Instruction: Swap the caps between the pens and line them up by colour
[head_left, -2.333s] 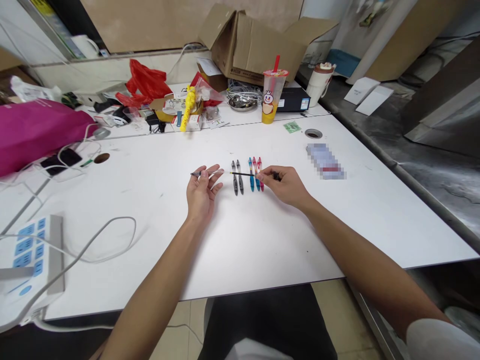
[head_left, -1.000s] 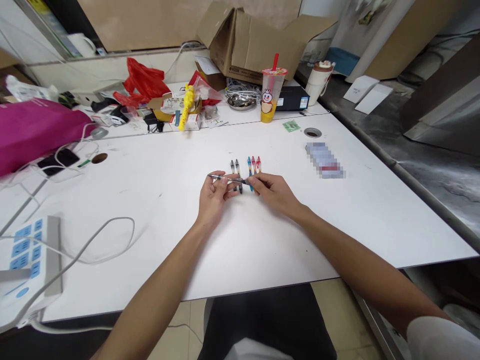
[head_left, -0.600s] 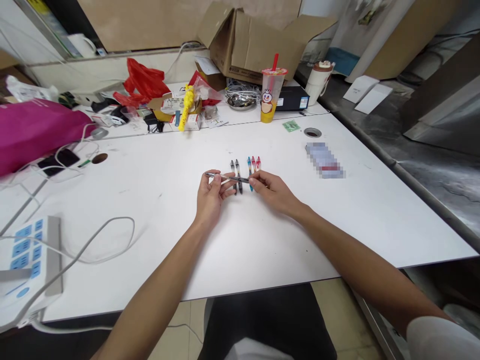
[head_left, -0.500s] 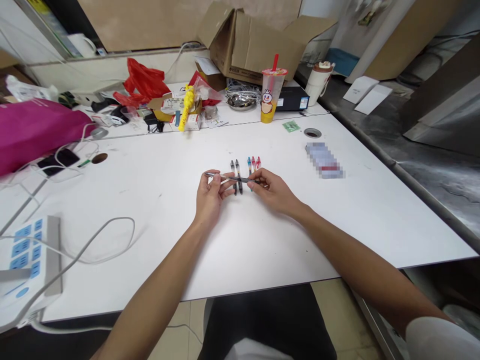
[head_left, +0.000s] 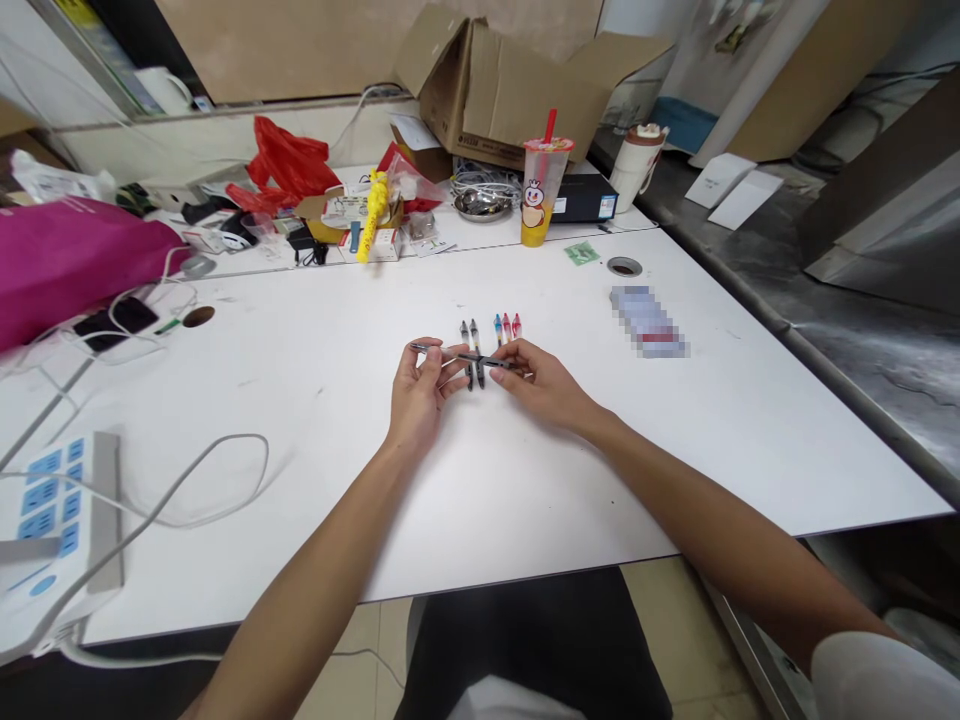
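Head camera, single frame. We record both bare hands over a white laminate table top [head_left: 300, 470]. The left hand [head_left: 420, 388] and the right hand [head_left: 544, 382] stand apart, joined only by a slim dark pen [head_left: 480, 358] held level between them. The left thumb and fingertips pinch it near its left end, and the right fingertips pinch it near its right end, so we note both hands as clamped on it. We cannot tell whether it is one piece or two joined parts.

The held pen lies across two grey-black pens [head_left: 465, 333] resting side by side on the table, directly under it; we cannot tell if they touch. Just to their right, above the right fingers, lie a blue pen [head_left: 498, 328] and two red pens [head_left: 507, 326], roughly parallel to them.

Farther along the table sits a blurred, pixelated packet [head_left: 649, 322]. Beyond the far edge we see a clear plastic cup [head_left: 541, 190] with yellow liquid and a red straw, and an open cardboard box [head_left: 510, 95]. At left lie a magenta bag [head_left: 67, 270] and a white power strip [head_left: 60, 510] with blue switches, its grey cable [head_left: 217, 490] looping over the table.
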